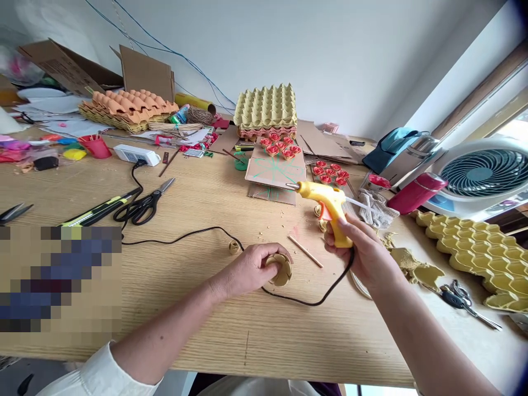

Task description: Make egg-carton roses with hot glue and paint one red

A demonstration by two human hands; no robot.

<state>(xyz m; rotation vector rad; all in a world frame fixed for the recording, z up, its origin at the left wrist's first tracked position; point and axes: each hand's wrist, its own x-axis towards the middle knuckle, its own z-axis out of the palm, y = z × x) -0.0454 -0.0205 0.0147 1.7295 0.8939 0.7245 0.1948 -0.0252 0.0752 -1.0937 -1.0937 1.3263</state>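
My left hand (256, 268) is closed on a flower cut from egg carton (281, 269), thumb over its petals, low over the wooden table. In my right hand (350, 242) is a yellow hot glue gun (324, 193) with an orange trigger. Its metal nozzle points left, and a clear glue stick pokes out at the back. The gun's black cord (297, 300) loops beneath the flower and runs left. Beside my left hand lies a small carton curl (234, 247). A thin wooden stick (305, 251) rests between my hands.
Black scissors (144, 206) and a power strip (137, 155) are on the left. Red flowers (330, 172) and cardboard (274, 170) sit ahead. At right are a yellow egg tray (474, 247), keys with small scissors (456, 297), a red bottle (417, 192) and a fan (482, 170).
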